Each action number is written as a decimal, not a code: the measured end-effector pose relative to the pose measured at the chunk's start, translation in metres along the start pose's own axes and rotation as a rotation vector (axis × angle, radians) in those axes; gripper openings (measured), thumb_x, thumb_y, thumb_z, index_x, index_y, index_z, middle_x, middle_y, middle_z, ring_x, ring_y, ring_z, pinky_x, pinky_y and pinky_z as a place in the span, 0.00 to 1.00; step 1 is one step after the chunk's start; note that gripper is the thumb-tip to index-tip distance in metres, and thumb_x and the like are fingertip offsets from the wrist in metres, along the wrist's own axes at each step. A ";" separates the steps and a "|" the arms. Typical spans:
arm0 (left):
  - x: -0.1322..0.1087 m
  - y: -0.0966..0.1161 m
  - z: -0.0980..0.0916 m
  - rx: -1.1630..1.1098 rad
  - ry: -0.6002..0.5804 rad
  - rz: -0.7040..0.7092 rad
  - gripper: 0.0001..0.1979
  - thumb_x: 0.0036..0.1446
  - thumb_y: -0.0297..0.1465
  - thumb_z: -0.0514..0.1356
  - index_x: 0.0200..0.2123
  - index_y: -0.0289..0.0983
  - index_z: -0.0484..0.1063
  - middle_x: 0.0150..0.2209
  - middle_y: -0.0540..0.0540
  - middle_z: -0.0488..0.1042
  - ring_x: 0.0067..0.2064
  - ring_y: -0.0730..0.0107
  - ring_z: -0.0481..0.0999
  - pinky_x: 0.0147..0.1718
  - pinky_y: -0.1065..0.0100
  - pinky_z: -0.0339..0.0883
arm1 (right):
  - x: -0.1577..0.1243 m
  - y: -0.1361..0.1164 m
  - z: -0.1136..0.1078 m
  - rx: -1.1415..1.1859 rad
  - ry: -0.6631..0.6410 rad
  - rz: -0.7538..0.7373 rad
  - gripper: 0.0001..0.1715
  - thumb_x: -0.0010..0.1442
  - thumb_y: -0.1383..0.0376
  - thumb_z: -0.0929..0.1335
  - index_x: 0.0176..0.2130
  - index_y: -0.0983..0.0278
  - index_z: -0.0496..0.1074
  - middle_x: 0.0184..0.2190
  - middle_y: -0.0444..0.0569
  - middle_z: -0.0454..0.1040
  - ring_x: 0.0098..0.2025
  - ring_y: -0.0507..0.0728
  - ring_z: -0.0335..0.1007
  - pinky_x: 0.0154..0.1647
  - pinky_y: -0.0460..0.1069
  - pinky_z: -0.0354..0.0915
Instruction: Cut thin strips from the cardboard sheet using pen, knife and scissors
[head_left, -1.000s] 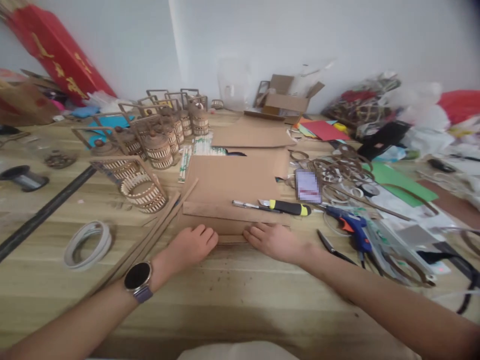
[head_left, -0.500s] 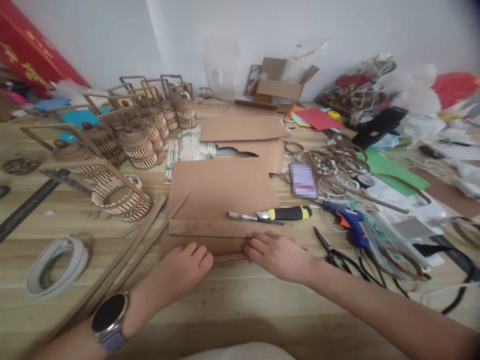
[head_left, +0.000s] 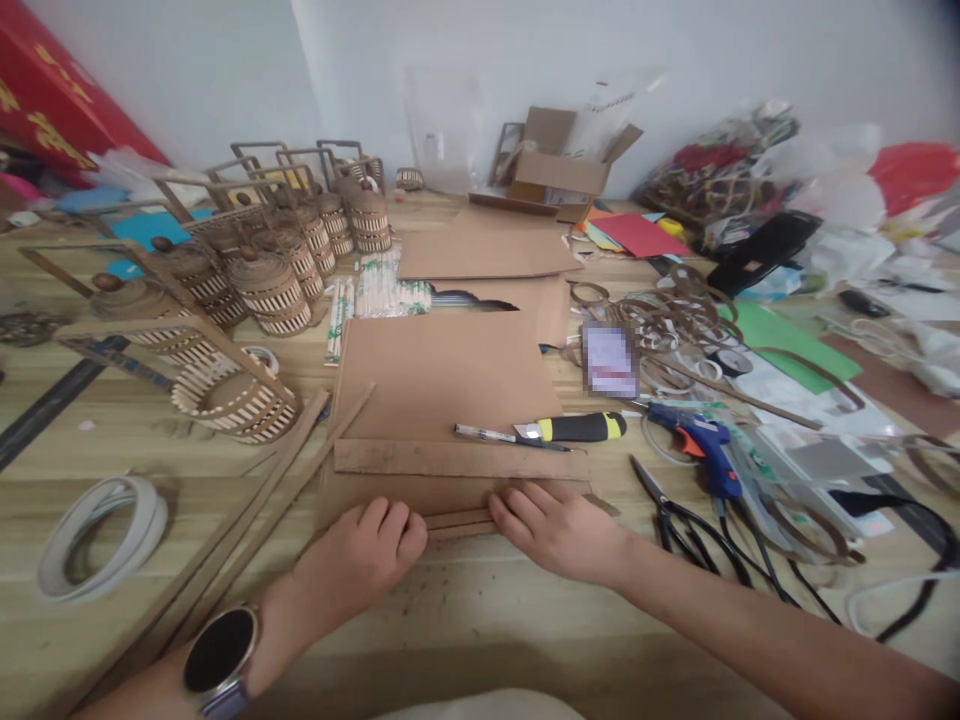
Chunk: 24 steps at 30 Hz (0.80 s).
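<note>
Two hands' fingers point(head_left: 390, 525) on the cardboard strip point(head_left: 459, 520) between them.

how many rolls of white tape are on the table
2 that I can tell. One large tape roll lies flat at the near left of the table; a smaller roll sits behind the open bamboo basket. Others may hide in the clutter at right.

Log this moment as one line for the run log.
left hand: flat on cardboard strip | right hand: flat on same strip | cardboard sheet: under strip | knife: beside, untouched
</note>
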<state>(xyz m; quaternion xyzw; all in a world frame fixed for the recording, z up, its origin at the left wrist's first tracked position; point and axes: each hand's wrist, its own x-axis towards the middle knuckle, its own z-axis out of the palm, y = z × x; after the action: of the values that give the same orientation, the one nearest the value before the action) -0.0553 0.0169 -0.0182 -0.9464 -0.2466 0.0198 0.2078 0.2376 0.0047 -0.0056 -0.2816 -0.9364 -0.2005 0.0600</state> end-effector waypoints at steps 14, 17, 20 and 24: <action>-0.004 0.004 0.006 0.040 0.052 -0.007 0.12 0.62 0.21 0.52 0.48 0.34 0.64 0.33 0.44 0.73 0.31 0.64 0.73 0.26 0.66 0.65 | 0.000 -0.001 0.002 0.012 0.030 0.008 0.16 0.68 0.73 0.59 0.49 0.69 0.71 0.31 0.48 0.75 0.32 0.55 0.68 0.27 0.51 0.60; -0.004 0.005 0.008 0.000 -0.006 -0.017 0.14 0.62 0.21 0.52 0.50 0.35 0.64 0.35 0.43 0.73 0.33 0.62 0.74 0.28 0.65 0.66 | 0.000 -0.002 0.002 0.019 0.023 0.010 0.15 0.68 0.73 0.59 0.49 0.69 0.72 0.31 0.49 0.75 0.32 0.55 0.68 0.27 0.51 0.59; -0.002 0.000 0.002 -0.079 -0.089 0.021 0.17 0.61 0.21 0.54 0.52 0.35 0.64 0.38 0.43 0.74 0.36 0.61 0.75 0.30 0.64 0.69 | 0.001 -0.002 0.002 0.054 -0.003 0.017 0.13 0.68 0.72 0.60 0.48 0.69 0.71 0.30 0.48 0.74 0.32 0.55 0.67 0.27 0.50 0.58; -0.007 -0.011 -0.006 -0.135 -0.120 -0.015 0.20 0.54 0.16 0.56 0.49 0.35 0.68 0.39 0.45 0.76 0.38 0.62 0.77 0.31 0.65 0.70 | 0.000 0.008 0.000 0.104 -0.054 0.012 0.12 0.68 0.72 0.62 0.48 0.67 0.71 0.33 0.48 0.75 0.34 0.55 0.69 0.30 0.50 0.61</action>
<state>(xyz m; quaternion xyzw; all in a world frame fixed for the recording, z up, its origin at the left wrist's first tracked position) -0.0661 0.0199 -0.0083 -0.9534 -0.2667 0.0583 0.1284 0.2422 0.0110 -0.0031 -0.2888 -0.9452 -0.1434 0.0504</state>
